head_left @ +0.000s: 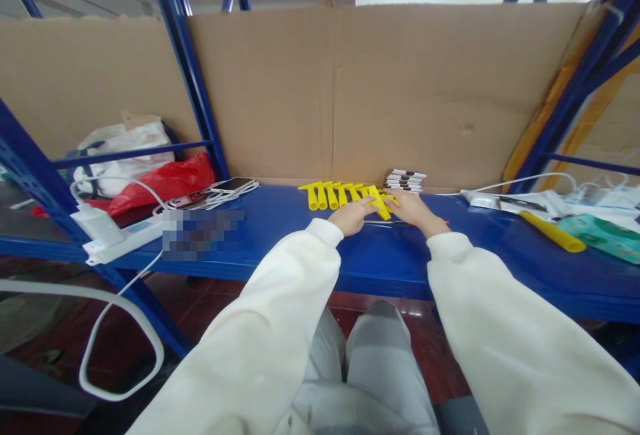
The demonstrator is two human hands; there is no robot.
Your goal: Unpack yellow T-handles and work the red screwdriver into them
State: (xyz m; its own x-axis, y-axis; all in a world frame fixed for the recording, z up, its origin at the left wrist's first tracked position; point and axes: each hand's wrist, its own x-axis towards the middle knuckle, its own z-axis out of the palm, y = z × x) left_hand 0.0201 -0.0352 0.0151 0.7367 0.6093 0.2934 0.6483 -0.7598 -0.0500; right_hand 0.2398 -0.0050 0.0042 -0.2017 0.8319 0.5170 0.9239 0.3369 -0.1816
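Both of my hands are over the blue shelf, close to a row of several yellow T-shaped plastic pieces with round hollow handles [321, 196]. My left hand [353, 216] has its fingers closed at the left side of one tilted yellow T-shaped piece [379, 202]. From the right, my right hand [413, 211] grips the same piece near its top. Just behind that hand stands a small stack of white packs with dark bands [406, 180]. Something thin and pale lies on the shelf below the hands, partly hidden.
A white power strip [127, 238] with a plugged-in charger lies at left, near a red bag [165, 182] and a phone [233, 185]. At right are a yellow tube [553, 232], a green packet [600, 235] and white cables. Cardboard [400, 88] walls the back.
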